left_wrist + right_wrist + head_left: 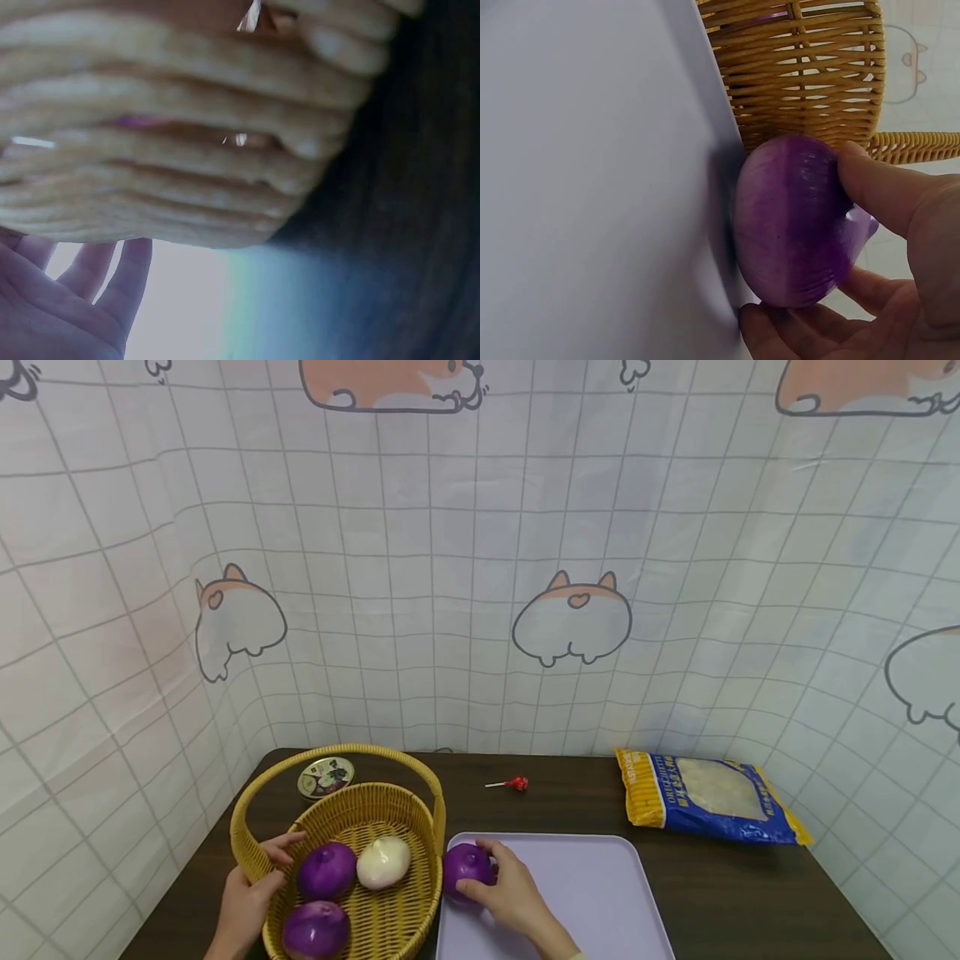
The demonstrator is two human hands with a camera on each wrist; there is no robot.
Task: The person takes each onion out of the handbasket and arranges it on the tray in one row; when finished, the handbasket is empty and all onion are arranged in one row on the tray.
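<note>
My right hand point(513, 889) holds a purple onion point(467, 870) between thumb and fingers. This onion is over the left edge of a pale lilac tray point(585, 893), right beside the wicker basket point(431, 910). In the right wrist view the glossy onion point(795, 225) has its pointed tip toward the palm. On the basket's left side, my left hand point(251, 889) grips the rim where the tall arched handle point(341, 749) meets it. Inside the basket lie two more purple onions, one farther back point(327, 870) and one nearer point(317, 931), plus a white onion point(383, 862).
Behind the basket lies a round patterned tin point(326, 777). A red lollipop point(516, 783) lies at the back of the dark wooden table point(570, 806). A blue and yellow pasta bag point(708, 797) is at the back right. A grid-patterned curtain point(465, 568) surrounds the table.
</note>
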